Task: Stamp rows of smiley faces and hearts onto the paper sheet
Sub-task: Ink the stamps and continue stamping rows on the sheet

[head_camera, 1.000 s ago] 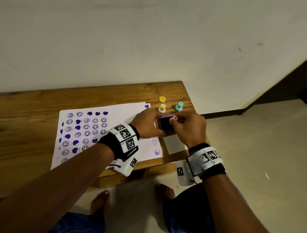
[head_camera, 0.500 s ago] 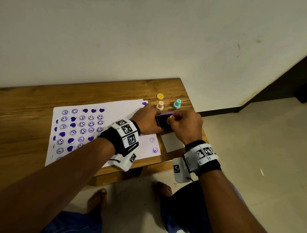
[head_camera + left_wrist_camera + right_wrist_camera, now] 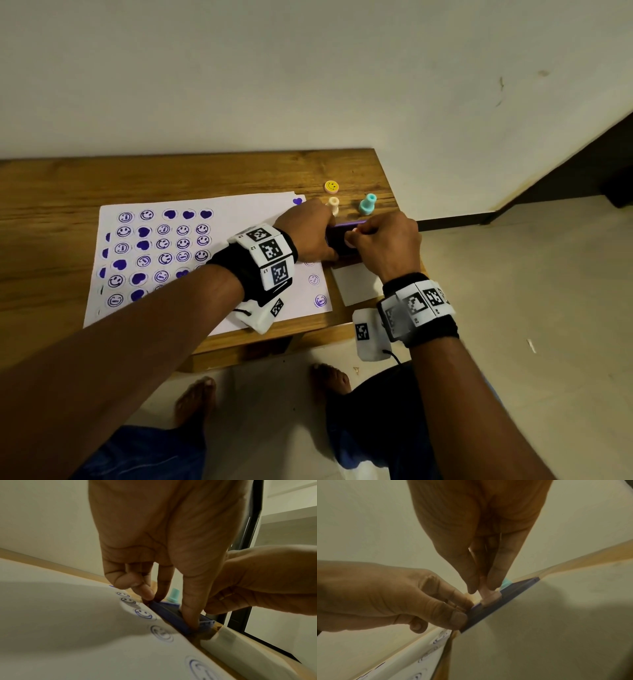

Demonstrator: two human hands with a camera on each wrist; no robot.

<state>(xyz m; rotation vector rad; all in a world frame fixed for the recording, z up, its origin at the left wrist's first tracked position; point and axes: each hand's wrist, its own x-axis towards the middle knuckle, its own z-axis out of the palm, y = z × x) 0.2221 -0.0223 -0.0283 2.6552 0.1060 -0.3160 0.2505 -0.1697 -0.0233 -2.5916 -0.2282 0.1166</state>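
Note:
The white paper sheet (image 3: 246,212) lies on the wooden table, with purple smileys and hearts stamped over its left part and several smileys along its right edge (image 3: 143,613). A purple ink pad (image 3: 337,245) sits just right of the sheet. My left hand (image 3: 318,236) grips the pad's edges (image 3: 168,614) between thumb and fingertips. My right hand (image 3: 383,243) pinches a small pink stamp (image 3: 488,596), and its base is pressed down on the pad (image 3: 505,599).
A cream stamp (image 3: 333,205), a teal stamp (image 3: 367,204) and a yellow smiley cap (image 3: 331,186) stand behind the pad. A small white paper (image 3: 356,284) lies in front of it. The table's right edge (image 3: 394,205) is close by, and a wall stands behind.
Both hands have stayed at the ink pad with the stamp on it. Only the head view has shifted a little.

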